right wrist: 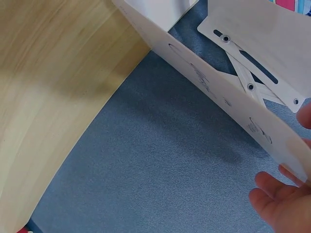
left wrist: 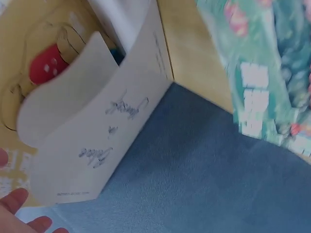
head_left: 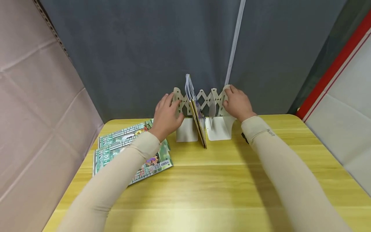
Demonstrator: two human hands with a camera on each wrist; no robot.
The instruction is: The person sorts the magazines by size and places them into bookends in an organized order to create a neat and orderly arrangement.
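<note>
Head view shows your left hand [head_left: 167,115] wrapped over the left end plate of the folding book rack [head_left: 203,111], fingers curled round its top edge, while your right hand [head_left: 237,103] grips the right end plate the same way. The rack stands at the back of the worktop [head_left: 220,180], against the grey curtain [head_left: 145,48], its scissor links partly spread. One book [head_left: 196,111] stands upright in it, between the two middle plates, leaning slightly. Left of your forearm, two green magazines [head_left: 131,151] lie flat and overlapped, well apart from the rack. You seem to be setting the rack's width with both hands. The next move likely calls for an even, level push or pull at both ends so the standing book doesn't tip
</note>
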